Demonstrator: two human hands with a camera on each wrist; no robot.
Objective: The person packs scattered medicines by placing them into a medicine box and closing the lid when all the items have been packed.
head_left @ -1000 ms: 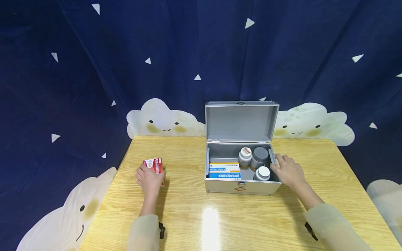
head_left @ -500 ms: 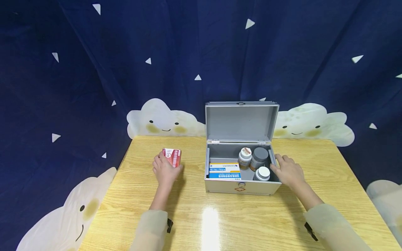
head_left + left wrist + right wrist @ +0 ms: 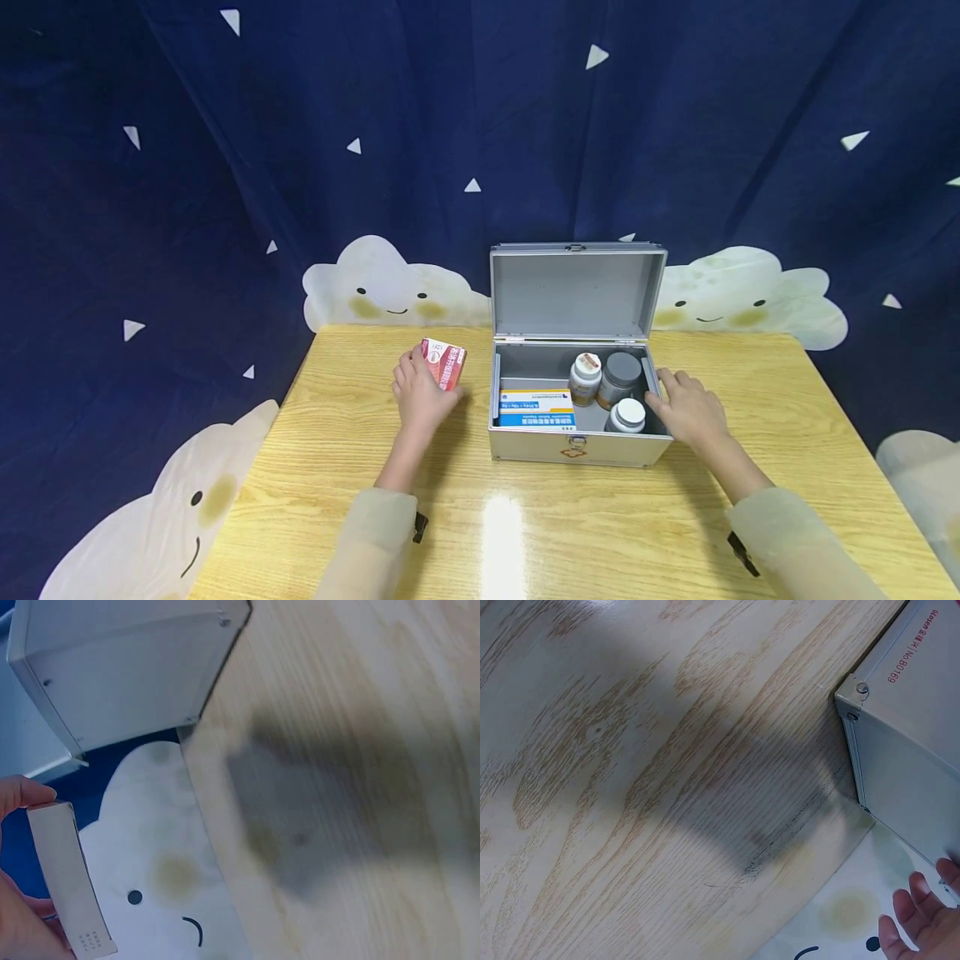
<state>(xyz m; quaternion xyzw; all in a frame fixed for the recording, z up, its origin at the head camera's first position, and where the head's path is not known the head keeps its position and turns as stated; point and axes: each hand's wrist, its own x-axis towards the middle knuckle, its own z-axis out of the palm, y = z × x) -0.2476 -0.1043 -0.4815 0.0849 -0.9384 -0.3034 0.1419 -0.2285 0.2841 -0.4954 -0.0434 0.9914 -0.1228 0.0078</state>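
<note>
My left hand (image 3: 422,398) grips a red and white medicine box (image 3: 446,363), thumb on one side and fingers on the other. The left wrist view shows the box's pale narrow side (image 3: 71,881) held above the table. To its right stands a silver first-aid case (image 3: 528,446), lid raised. Inside lie a blue, white and orange medicine box (image 3: 536,410), a white bottle with a red label on its cap (image 3: 585,379), a grey bottle (image 3: 619,379) and a white-capped bottle (image 3: 627,415). My right hand (image 3: 692,412), fingers loosely extended, rests against the case's right side.
The wooden table (image 3: 450,517) carries the case a little right of its middle. The case's raised lid (image 3: 573,292) stands at the back. Behind hangs a dark blue curtain (image 3: 420,125), with white cloud shapes (image 3: 390,279) along the table's far edge.
My left hand has carried the red and white medicine box rightward and away from me, closer to the case. My right hand and the case stay in place.
</note>
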